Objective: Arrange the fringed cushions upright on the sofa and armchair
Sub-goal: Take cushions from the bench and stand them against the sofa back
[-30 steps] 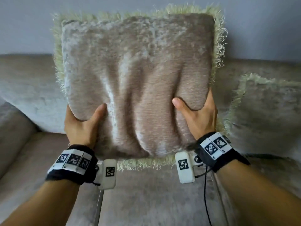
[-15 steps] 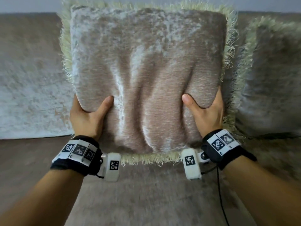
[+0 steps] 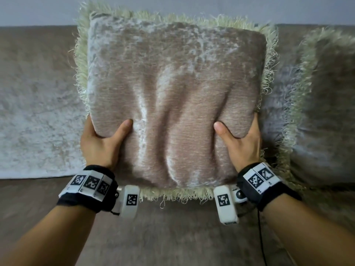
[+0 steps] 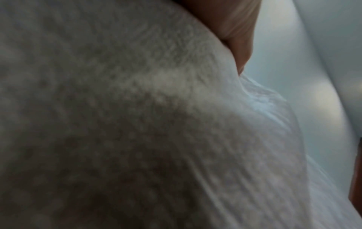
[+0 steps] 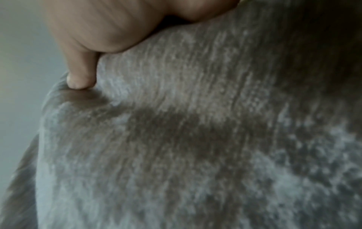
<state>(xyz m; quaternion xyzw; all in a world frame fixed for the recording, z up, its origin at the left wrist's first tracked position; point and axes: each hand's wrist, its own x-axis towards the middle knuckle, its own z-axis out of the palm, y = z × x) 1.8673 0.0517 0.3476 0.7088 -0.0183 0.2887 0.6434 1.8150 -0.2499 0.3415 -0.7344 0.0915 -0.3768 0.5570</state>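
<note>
A square beige velvet cushion [image 3: 176,96] with a pale green fringe stands upright in front of the sofa back. My left hand [image 3: 99,143] grips its lower left side, thumb on the front, the other fingers hidden behind. My right hand [image 3: 240,143] grips the lower right side the same way. The wrist views are blurred close-ups of the cushion's fabric [image 4: 137,124] [image 5: 195,131], each with part of a hand at the top. A second fringed cushion [image 3: 326,112] leans upright against the sofa back at the right, just beside the held one.
The sofa back [image 3: 38,102] in grey-beige velvet runs across the view, with bare stretch to the left of the held cushion. The sofa seat [image 3: 172,237] lies below my wrists. A grey wall [image 3: 38,10] rises behind the sofa.
The held cushion has come lower and closer to the sofa back, and now sits nearer the second cushion. My grip on it is unchanged.
</note>
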